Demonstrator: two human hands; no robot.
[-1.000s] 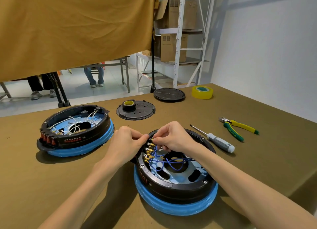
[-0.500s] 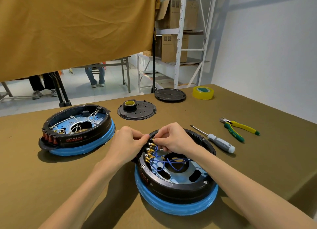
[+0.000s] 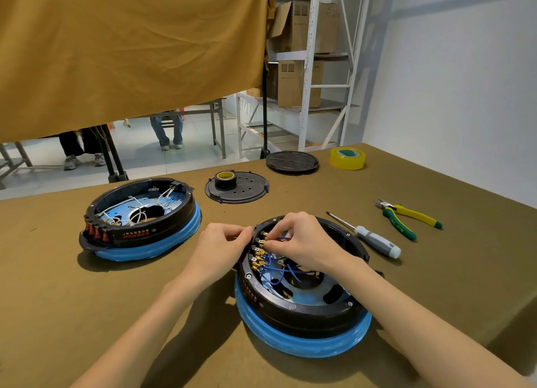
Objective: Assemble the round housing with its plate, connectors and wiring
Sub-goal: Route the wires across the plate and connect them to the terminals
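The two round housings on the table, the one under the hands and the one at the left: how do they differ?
The near housing carries blue wires, and both hands work at its connector row: the right hand pinches a connector, the left hand holds the rim. The left housing carries white wires and nobody touches it; red parts show on its outer wall. Both are black rings on a blue base, open on top, with a light blue plate inside.

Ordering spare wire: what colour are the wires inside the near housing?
Blue wires, with brass-coloured connectors; clearest in the head view.
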